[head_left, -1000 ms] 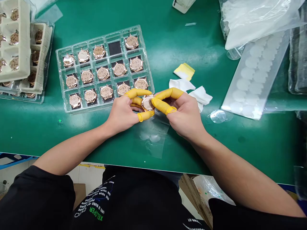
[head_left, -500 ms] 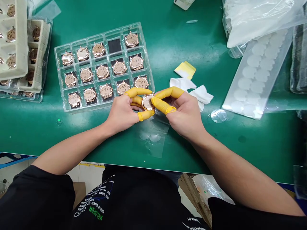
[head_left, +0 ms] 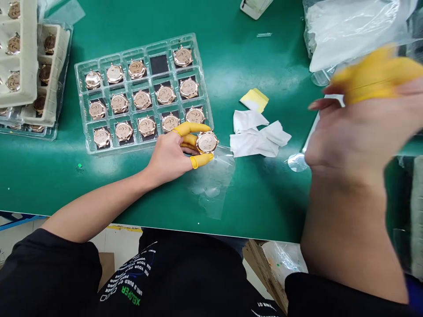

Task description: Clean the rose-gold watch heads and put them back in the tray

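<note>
A rose-gold watch case, its engraved back facing up, is pinched between the yellow-cotted thumb and fingers of my left hand. Just beyond that hand lies a clear plastic tray of similar watch cases on black pads; one compartment in its far row shows only a black pad. My right hand, also in yellow finger cots, is raised at the right over the strip of round clear films. Motion blurs its fingers, so what they hold, if anything, does not show.
White cloths and a yellow-and-white piece lie right of the watch case. Clear film lies below it. Stacked trays stand at the left, a plastic bag of white material at the far right.
My right hand has let go of the watch case and swung up and to the right. My left hand keeps the case in nearly the same place. More of the white cloths shows now.
</note>
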`<control>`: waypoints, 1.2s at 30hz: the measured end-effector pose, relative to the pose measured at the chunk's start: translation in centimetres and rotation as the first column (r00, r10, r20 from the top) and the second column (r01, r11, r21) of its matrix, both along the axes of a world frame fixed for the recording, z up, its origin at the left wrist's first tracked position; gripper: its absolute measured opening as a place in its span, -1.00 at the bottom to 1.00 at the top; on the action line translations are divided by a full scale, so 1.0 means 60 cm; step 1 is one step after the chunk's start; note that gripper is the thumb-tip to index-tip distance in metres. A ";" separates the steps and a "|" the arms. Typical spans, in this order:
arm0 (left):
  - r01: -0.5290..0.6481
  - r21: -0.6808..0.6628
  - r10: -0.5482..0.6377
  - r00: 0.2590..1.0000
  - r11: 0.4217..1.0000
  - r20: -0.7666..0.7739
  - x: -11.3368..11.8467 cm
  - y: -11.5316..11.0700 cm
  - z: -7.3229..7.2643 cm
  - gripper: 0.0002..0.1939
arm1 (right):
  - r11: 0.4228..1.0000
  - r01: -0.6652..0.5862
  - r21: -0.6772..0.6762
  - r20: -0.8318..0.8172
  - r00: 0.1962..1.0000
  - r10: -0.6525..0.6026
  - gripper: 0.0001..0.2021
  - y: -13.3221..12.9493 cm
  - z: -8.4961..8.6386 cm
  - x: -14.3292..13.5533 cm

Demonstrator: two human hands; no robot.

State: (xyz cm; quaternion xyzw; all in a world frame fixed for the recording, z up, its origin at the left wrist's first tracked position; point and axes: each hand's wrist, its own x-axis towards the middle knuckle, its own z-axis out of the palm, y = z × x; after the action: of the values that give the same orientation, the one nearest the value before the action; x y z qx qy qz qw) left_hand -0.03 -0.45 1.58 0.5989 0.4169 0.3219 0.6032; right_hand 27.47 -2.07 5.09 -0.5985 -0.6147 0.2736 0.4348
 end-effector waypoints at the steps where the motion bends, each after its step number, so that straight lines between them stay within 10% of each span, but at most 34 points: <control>1: 0.000 -0.001 0.000 1.000 1.000 0.001 0.000 0.000 0.000 -0.43 | 1.000 -0.008 0.005 0.016 1.000 0.008 -0.71 0.001 -0.006 -0.008; 12: -0.001 -0.017 0.002 1.000 1.000 0.031 0.000 0.001 0.001 -0.41 | 0.947 0.320 0.016 0.389 0.871 -0.301 -0.59 0.072 -0.080 0.011; 17: -0.026 -0.049 0.028 0.999 0.998 0.027 0.001 0.000 0.000 -0.42 | 0.983 -0.021 0.183 0.070 0.998 0.008 -0.88 0.008 -0.025 -0.045; 20: -0.035 -0.046 0.037 0.999 0.998 0.031 0.002 0.000 -0.001 -0.43 | 0.938 -0.207 0.279 0.190 0.969 0.157 -0.92 -0.023 -0.014 -0.094; 28: -0.005 -0.103 0.011 0.998 0.995 0.062 0.002 -0.003 -0.003 -0.45 | 0.952 -0.202 0.228 0.347 0.931 0.114 -0.89 -0.022 -0.050 -0.133; 36: -0.001 -0.073 0.003 1.000 0.997 0.027 -0.002 -0.006 -0.007 -0.41 | 0.930 -0.342 0.138 0.251 0.920 0.301 -0.91 -0.033 -0.027 -0.114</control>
State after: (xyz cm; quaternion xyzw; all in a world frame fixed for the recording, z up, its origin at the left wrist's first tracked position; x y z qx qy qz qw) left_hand -0.18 -0.81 1.14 0.5717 0.4209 0.3153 0.6298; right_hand 20.63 -4.05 3.45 -0.4746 -0.7722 0.2156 0.3633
